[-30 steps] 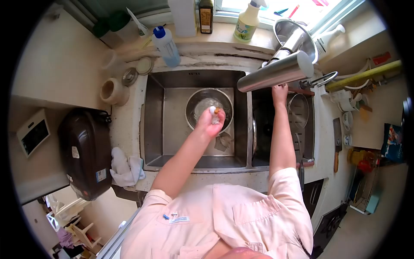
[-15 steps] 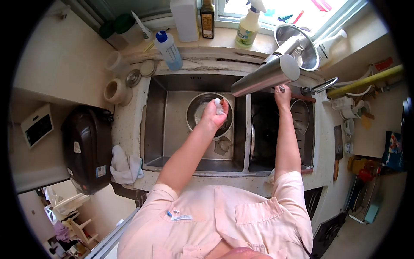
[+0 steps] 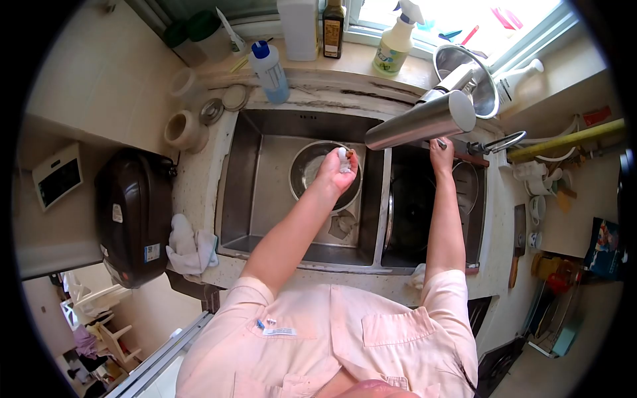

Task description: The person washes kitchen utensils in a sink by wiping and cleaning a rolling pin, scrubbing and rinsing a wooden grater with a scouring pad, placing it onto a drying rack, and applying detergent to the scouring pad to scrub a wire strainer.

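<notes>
My left hand (image 3: 337, 171) is raised over a round metal bowl (image 3: 307, 162) in the left sink basin, fingers curled round a small white thing (image 3: 344, 159) with a brown bit at its top. Its kind is not clear. My right hand (image 3: 440, 159) is closed at the back of the right basin, beside the thick steel faucet (image 3: 424, 121). A small metal piece (image 3: 442, 142) shows at the top of this fist; the rest of it is hidden. Below the hand, a dark round pan or lid (image 3: 408, 205) lies in the right basin.
A blue-capped bottle (image 3: 269, 73) and a spray bottle (image 3: 394, 46) stand behind the sink. A steel bowl (image 3: 490, 99) leans by the window. At left are a dark appliance (image 3: 133, 219) and a white cloth (image 3: 190, 247); a cleaver (image 3: 519, 232) hangs at right.
The view has shifted slightly, so the counter and bottles appear farther right. Both hands keep their grips and nearly the same places over the sink.
</notes>
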`<action>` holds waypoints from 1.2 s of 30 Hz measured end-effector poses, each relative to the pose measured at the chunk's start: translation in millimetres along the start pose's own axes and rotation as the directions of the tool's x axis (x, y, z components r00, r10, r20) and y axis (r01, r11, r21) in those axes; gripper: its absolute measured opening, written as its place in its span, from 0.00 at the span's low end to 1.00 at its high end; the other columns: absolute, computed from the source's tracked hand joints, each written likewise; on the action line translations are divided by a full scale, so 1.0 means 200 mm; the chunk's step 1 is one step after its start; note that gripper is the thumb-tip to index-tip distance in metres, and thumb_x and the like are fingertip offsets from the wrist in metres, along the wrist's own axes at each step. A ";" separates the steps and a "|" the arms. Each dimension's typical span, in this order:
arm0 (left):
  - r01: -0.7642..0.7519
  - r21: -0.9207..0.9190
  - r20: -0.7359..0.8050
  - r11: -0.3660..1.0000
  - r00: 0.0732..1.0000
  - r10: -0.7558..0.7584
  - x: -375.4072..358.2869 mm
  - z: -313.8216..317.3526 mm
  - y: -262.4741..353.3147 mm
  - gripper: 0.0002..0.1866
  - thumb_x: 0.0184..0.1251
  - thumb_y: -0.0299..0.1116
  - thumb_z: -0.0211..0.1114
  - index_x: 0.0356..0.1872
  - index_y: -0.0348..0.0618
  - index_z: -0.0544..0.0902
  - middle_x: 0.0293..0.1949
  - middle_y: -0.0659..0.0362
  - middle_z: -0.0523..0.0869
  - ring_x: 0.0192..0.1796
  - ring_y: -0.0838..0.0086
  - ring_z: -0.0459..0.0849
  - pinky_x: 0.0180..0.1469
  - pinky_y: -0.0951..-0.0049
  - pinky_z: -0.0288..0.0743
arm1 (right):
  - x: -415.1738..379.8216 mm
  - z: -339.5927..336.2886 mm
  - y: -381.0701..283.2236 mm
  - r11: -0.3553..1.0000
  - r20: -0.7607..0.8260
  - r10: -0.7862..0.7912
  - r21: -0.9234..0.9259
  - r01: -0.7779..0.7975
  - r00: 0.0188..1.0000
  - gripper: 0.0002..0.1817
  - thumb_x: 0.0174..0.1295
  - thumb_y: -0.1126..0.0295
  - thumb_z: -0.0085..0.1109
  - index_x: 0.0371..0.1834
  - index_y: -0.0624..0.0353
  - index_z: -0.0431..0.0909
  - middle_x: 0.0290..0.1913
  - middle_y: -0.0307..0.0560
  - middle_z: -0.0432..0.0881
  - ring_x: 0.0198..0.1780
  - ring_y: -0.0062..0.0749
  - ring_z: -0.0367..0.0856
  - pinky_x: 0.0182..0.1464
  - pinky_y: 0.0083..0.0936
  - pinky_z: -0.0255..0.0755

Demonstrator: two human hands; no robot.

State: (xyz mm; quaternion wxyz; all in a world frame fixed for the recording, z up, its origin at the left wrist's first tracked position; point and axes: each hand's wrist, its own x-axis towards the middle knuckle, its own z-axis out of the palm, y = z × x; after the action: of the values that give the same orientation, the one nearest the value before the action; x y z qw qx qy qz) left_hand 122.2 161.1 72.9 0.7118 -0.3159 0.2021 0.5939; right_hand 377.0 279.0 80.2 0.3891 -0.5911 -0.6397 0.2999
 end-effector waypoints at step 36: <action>-0.185 0.780 0.055 0.598 0.972 0.229 -0.45 -0.32 -0.29 0.10 0.67 0.40 0.52 0.43 0.48 0.71 0.30 0.64 0.78 0.30 0.79 0.79 0.32 0.75 0.74 | -0.44 0.85 -0.36 0.647 0.835 0.411 0.015 -0.762 0.365 0.15 0.61 0.59 0.51 0.45 0.57 0.68 0.33 0.42 0.76 0.25 0.24 0.74 0.25 0.22 0.70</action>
State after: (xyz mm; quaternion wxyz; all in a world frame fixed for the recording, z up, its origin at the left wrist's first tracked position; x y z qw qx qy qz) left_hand 165.2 46.6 99.8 0.6989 0.0345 0.4926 0.5174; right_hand 193.8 196.2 40.4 0.0490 -0.4993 -0.4003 0.7669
